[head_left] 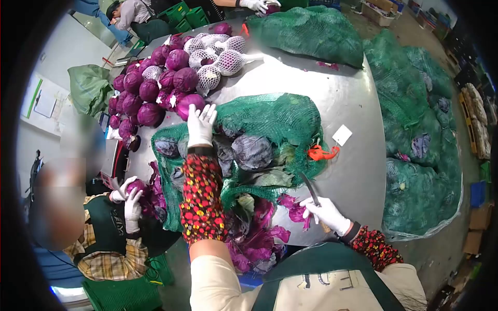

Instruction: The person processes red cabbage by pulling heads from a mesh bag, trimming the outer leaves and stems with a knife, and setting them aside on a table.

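Note:
My left hand (201, 126), in a white glove, is stretched out with its fingers apart against the near side of a peeled red cabbage (190, 105) at the pile's edge. My right hand (327, 214), also gloved, is wrapped round the handle of a knife (310, 189), its blade pointing up and away from me. Under my left forearm lies an opened green mesh sack (280, 111). Unpeeled red cabbages (252, 152) with dull outer leaves show in its opening. Loose purple leaves (296, 211) lie just left of my right hand.
Peeled cabbages (149, 90) are heaped at the far left, some in white foam nets (230, 62). A full mesh sack (311, 36) lies at the far end of the metal table (358, 111). More sacks (415, 135) stand right. A co-worker's gloved hands (129, 199) hold a cabbage at left.

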`<state>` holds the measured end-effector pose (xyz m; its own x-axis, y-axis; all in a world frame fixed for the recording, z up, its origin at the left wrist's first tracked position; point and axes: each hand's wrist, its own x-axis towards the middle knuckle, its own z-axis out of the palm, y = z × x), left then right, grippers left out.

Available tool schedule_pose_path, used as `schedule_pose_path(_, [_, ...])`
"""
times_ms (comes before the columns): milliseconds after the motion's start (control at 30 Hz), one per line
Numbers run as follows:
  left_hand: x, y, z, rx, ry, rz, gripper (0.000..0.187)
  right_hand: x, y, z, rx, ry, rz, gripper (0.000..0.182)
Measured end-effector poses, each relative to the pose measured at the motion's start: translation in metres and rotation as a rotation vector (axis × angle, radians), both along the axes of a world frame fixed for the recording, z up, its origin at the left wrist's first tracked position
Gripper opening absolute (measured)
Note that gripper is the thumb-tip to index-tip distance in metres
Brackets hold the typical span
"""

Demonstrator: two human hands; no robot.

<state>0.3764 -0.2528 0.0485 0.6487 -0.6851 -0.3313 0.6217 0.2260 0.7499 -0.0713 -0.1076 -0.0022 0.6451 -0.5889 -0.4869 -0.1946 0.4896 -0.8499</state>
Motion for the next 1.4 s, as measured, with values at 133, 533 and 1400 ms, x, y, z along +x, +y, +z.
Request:
schedule_pose_path(133, [-0.096,0.052,-0.004,0.062,-1.015,0.095,0.038,0.018,-0.018,-0.016,-0.285,0.11,-0.14,0.025])
schedule_pose_path(533, [-0.126,0.104,-0.046,0.259,-0.826,-0.51,0.073,0.03,0.076,-0.008,-0.559,-0.023,0.443,0.031])
schedule_pose_path(1400, [-0.259,0.308,-0.019,0.287,-1.425,-0.603,0.111,0.03,0.054,0.012,-0.316,0.115,-0.018,0.062])
